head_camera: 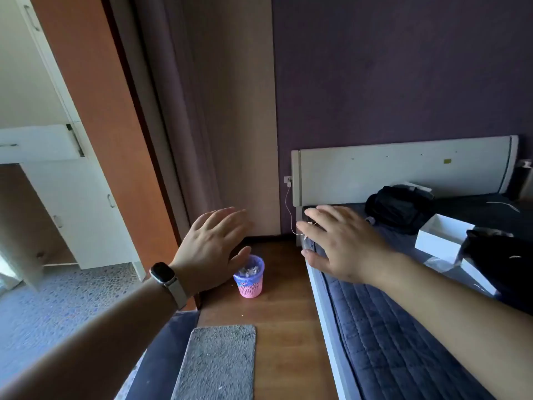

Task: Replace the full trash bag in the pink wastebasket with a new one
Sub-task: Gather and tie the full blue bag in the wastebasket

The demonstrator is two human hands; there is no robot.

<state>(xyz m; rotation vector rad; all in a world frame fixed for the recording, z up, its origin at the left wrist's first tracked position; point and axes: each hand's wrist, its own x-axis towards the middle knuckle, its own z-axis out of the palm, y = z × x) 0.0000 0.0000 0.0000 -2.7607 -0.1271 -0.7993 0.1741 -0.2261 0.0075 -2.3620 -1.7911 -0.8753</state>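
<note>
Both hands out front, fingers spread, palms down, holding nothing: left hand (pixel 213 243) with wrist watch, right hand (pixel 340 243) over the bed edge. Small pink mesh plastic wastebasket (pixel 250 284) with blue liner bag (pixel 248 271) stands upright on the wood floor, below and ahead, between the hands; left looks nearer.

Purple wall (pixel 403 67); wooden floor (pixel 285 307); bed (pixel 389 327) right; grey rug (pixel 216 362).

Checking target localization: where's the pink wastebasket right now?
Head view, centre-low: the pink wastebasket stands on the wood floor near the wall corner, left of the bed frame, beyond the grey rug.
</note>
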